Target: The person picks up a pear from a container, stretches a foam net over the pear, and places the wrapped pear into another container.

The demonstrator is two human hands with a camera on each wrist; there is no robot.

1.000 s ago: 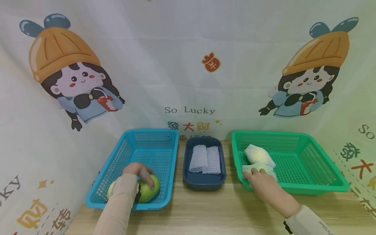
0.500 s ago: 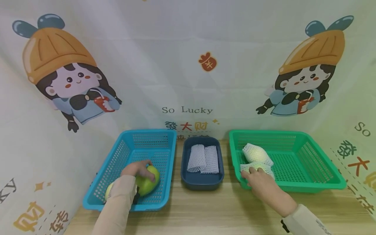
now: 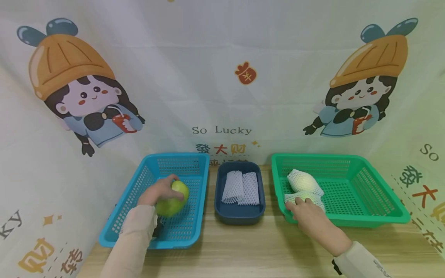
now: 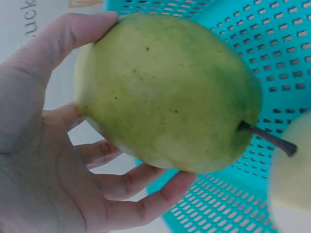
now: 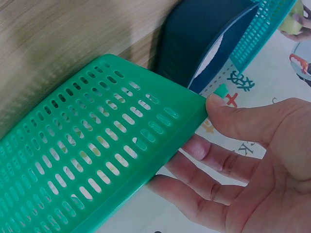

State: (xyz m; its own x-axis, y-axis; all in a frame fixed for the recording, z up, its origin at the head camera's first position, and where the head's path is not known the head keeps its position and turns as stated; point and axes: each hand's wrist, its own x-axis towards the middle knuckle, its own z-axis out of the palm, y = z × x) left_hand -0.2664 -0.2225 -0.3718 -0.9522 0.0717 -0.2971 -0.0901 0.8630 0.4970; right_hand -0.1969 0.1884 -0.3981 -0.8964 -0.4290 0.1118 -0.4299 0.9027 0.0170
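My left hand (image 3: 160, 193) holds a green pear (image 3: 175, 200) above the blue basket (image 3: 182, 244). In the left wrist view, the thumb lies over one side of the pear (image 4: 170, 92) and the fingers curl under the other; its dark stem points away from the palm. My right hand (image 3: 309, 216) grips the near left corner of the green basket (image 3: 368, 222), thumb at the corner and fingers over the rim. Beside those fingers, inside that basket, lie two pale fruits in white foam nets; the farther netted fruit (image 3: 305, 182) shows more fully than the nearer netted fruit (image 3: 314, 199).
Between the baskets stands a dark blue tray (image 3: 240, 219) with folded white foam nets (image 3: 233, 187) in it. A blurred pale round thing (image 4: 294, 179) lies in the blue basket. Behind everything hangs a printed cloth (image 3: 222, 77); the table (image 3: 236, 251) is wooden.
My left hand has lifted the green pear up from the bottom of the blue basket and slightly away from me. My right hand has stayed at the green basket's corner.
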